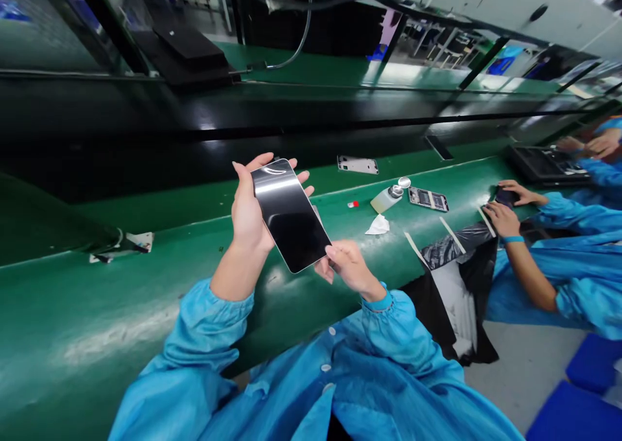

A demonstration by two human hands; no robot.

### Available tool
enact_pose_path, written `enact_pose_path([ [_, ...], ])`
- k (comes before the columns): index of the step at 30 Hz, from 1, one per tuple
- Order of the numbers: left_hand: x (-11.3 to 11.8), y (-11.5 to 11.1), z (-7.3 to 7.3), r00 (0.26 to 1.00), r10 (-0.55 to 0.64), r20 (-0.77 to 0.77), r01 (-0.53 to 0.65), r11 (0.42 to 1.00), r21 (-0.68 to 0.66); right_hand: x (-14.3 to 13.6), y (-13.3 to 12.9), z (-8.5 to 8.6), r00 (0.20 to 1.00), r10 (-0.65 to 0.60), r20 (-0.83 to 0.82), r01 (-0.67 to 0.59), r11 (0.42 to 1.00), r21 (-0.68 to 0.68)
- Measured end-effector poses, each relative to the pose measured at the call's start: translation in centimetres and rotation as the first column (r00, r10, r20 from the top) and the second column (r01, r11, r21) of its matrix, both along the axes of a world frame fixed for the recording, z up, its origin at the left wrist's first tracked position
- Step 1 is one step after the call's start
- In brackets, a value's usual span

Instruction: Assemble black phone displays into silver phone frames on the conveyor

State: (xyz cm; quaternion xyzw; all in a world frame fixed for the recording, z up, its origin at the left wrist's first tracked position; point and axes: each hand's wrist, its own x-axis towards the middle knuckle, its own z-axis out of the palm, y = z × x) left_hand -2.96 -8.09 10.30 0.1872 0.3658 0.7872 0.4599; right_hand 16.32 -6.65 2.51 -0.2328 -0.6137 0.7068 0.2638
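Note:
A smartphone (291,217) with a dark, glossy screen and a thin pale frame is tilted in front of me, above the green bench. My left hand (253,204) cradles it from the left and beneath, its fingertips showing past the far right edge. At the phone's lower right corner, my right hand (350,265) pinches the edge between thumb and fingers. Beyond my right hand lie a crumpled white tissue (378,225) and a bottle (387,198) of yellowish liquid with a metal top. An opened phone body (428,199) with exposed inner parts rests beside the bottle.
A pale phone housing (357,164) and a dark flat panel (439,147) lie farther back. A small red-and-white piece (353,204) is near the bottle. A black bag (466,285) hangs at the bench edge, beside a co-worker's hands (505,219). A bracket (124,247) stands left.

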Motion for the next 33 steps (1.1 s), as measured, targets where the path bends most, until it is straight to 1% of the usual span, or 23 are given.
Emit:
enact_pose_path([
  [4,0.5,0.1,0.2,0.999,0.04,0.011,-0.04,0.999,-0.008,-0.8,-0.3,-0.7,0.998,-0.009,-0.064,0.006,0.999,-0.042],
  [7,0.7,0.2,0.3,0.995,0.087,0.043,-0.086,0.996,-0.008,-1.4,-0.7,-1.2,0.997,-0.01,-0.075,0.005,0.998,-0.062],
  [12,1.0,0.3,0.8,0.985,0.162,0.056,-0.164,0.986,0.028,-2.4,-1.3,-1.9,0.996,0.061,-0.071,-0.066,0.995,-0.07],
  [14,1.1,0.2,1.3,0.98,0.192,0.052,-0.193,0.981,0.017,-2.7,-1.3,-1.8,0.995,0.064,-0.079,-0.069,0.995,-0.067],
  [17,1.3,0.2,2.0,0.967,0.255,0.023,-0.255,0.967,-0.004,-3.2,-1.2,-1.1,0.994,0.077,-0.077,-0.081,0.996,-0.045],
  [19,1.2,0.3,2.1,0.955,0.297,0.001,-0.297,0.955,0.009,-3.4,-1.0,-0.5,0.989,0.125,-0.085,-0.127,0.992,-0.024],
  [22,0.8,1.1,1.4,0.936,0.353,-0.009,-0.351,0.932,0.086,-3.7,-0.8,0.1,0.966,0.222,-0.132,-0.225,0.974,-0.005],
  [23,0.6,1.4,1.1,0.927,0.375,-0.009,-0.371,0.921,0.121,-3.8,-0.8,0.2,0.959,0.239,-0.152,-0.242,0.97,-0.004],
  [25,0.4,1.9,0.4,0.915,0.405,-0.003,-0.398,0.902,0.168,-3.9,-0.8,0.2,0.958,0.232,-0.168,-0.238,0.971,-0.016],
  [27,0.2,2.2,0.0,0.903,0.43,0.008,-0.426,0.891,0.159,-3.9,-0.9,0.2,0.964,0.214,-0.157,-0.223,0.974,-0.042],
  [30,-0.1,2.3,-0.2,0.892,0.452,0.008,-0.45,0.885,0.118,-4.0,-0.5,-0.1,0.972,0.203,-0.122,-0.212,0.975,-0.062],
  [32,-0.3,2.2,-0.1,0.894,0.448,-0.028,-0.443,0.89,0.106,-3.9,0.3,-0.2,0.978,0.181,-0.105,-0.187,0.981,-0.051],
  [33,-0.3,2.0,-0.1,0.899,0.434,-0.055,-0.427,0.899,0.098,-3.7,0.7,-0.3,0.984,0.146,-0.097,-0.151,0.987,-0.046],
])
